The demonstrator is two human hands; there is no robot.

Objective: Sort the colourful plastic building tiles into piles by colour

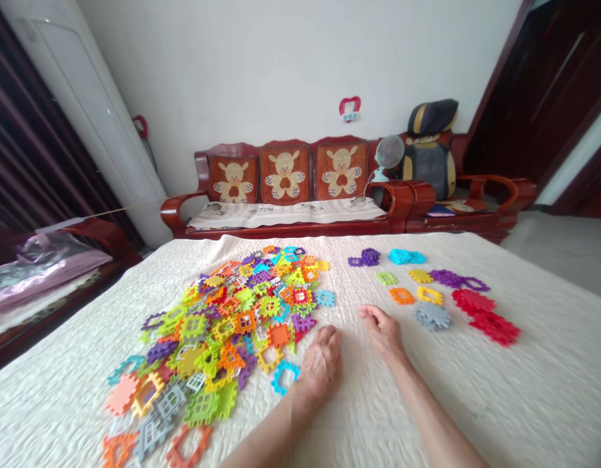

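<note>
My left hand (322, 363) rests on the cloth at the right edge of a big heap of interlocking plastic tiles (242, 299). Its fingers curl under, so what they may hold is hidden. A blue square frame tile (284, 377) lies beside that hand, and a red triangular tile (307, 330) is just beyond it. To the right, my right hand (382, 330) is closed, its fingers bent inward; anything inside is out of sight. Past it are sorted tiles: a grey stack (431, 316), an orange frame tile (402, 296), yellow frame tile (429, 296) and red stacks (492, 325).
Further back are purple tiles (371, 257), light blue tiles (406, 257) and a green tile (386, 278). A cream quilted cloth (538, 396) covers the table. Behind stands a wooden sofa (290, 227) with bear cushions, plus a small fan (390, 153).
</note>
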